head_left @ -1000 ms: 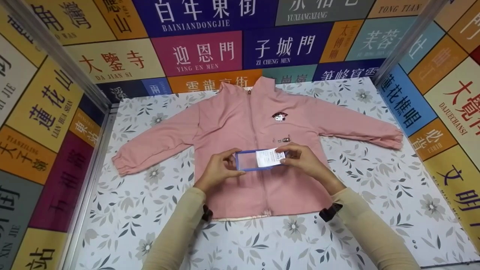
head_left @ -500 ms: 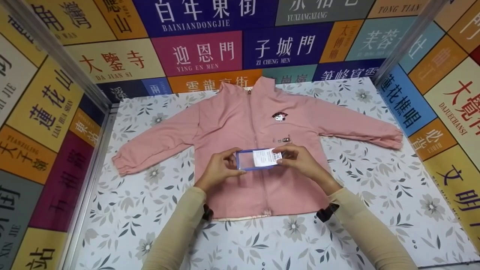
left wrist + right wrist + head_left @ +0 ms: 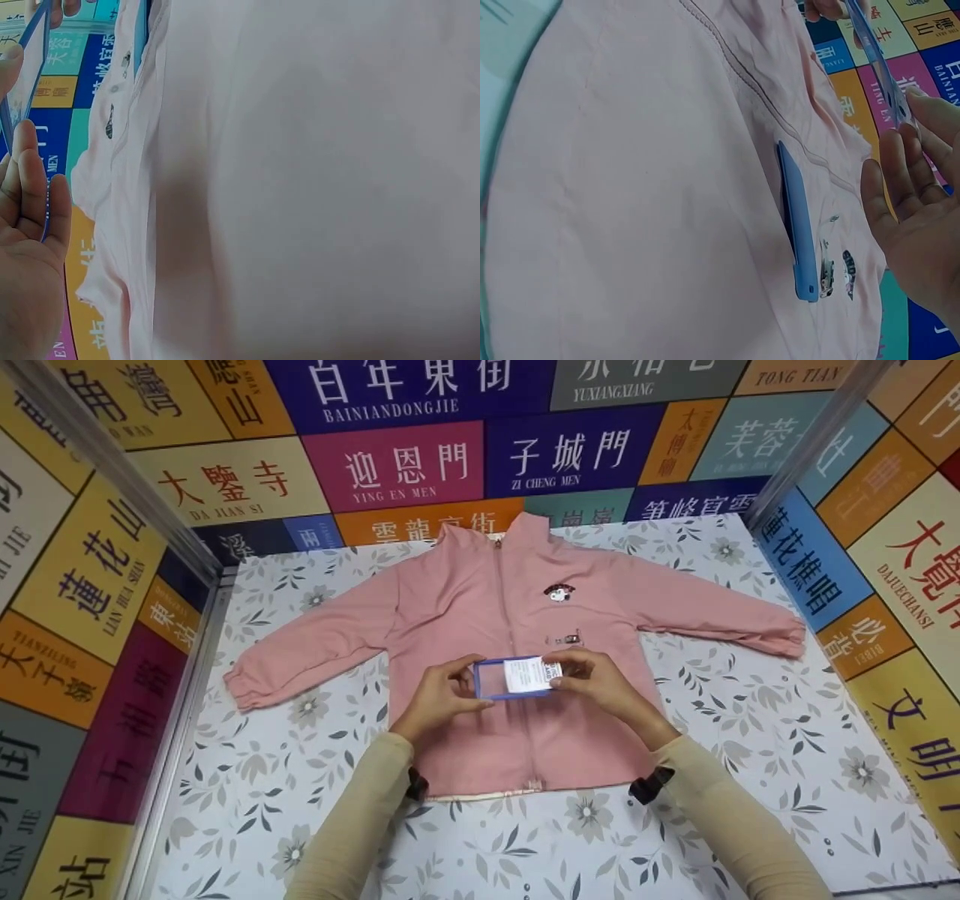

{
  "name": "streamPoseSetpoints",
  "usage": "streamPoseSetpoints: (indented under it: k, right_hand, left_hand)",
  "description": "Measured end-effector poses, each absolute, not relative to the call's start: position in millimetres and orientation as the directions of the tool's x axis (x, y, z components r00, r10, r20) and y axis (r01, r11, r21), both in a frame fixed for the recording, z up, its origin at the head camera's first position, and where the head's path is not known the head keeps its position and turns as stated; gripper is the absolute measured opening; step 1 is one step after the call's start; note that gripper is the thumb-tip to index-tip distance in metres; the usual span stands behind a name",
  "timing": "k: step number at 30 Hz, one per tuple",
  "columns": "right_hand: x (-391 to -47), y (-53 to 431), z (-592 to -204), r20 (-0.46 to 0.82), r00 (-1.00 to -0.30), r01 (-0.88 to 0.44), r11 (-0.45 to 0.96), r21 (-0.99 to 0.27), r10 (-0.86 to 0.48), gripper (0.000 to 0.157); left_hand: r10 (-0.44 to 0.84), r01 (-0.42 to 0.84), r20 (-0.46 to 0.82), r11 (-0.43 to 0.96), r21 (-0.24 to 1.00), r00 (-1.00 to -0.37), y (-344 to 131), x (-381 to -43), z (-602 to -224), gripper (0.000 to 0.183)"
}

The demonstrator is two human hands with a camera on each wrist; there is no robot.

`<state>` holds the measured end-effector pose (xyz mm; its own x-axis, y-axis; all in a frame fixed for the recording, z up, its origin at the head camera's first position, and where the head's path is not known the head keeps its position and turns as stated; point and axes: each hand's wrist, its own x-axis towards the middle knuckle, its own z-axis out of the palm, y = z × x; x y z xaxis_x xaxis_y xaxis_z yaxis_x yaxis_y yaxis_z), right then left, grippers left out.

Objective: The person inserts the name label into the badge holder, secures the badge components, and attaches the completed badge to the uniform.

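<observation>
A clear card holder with a blue rim [image 3: 491, 695] is held above the pink jacket. My left hand [image 3: 442, 694] grips its left end between thumb and fingers. At the other end, my right hand [image 3: 604, 686] pinches a white printed card [image 3: 527, 673] that overlaps the holder's right half; whether it lies inside or on top, I cannot tell. The right wrist view shows the holder edge-on, with fingers at both ends. Beneath the hands, a flat blue piece [image 3: 799, 225] lies on the jacket. It is hidden in the head view.
The pink zip-up jacket [image 3: 450, 615] is spread flat, sleeves out to both sides, with a small cartoon print on its chest. Under it is a table with a floral white cover [image 3: 315, 780]. Colourful panels with Chinese lettering [image 3: 397, 465] enclose the back and sides.
The right hand has moved slightly left with the white card, which now covers more of the holder. The left hand has hardly moved, and the jacket lies as before.
</observation>
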<state>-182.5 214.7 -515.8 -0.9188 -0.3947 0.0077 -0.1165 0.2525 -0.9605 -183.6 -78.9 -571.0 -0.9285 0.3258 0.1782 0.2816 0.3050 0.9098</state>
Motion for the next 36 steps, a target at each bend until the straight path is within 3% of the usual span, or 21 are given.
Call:
streamPoseSetpoints:
  k: [20, 36]
  right_hand:
    - [-182, 208, -523, 0.066, -0.932, -0.165, 0.254, -0.953, -0.355, 0.035]
    - [-181, 203, -525, 0.021, -0.946, -0.11, 0.26, -0.959, -0.324, 0.033]
  left_hand:
    - [0.325, 0.289, 0.188, 0.296, 0.91, -0.927, -73, -183, -569, 0.068]
    - [0.313, 0.25, 0.15, 0.312, 0.917, -0.938, -67, -183, -566, 0.07]
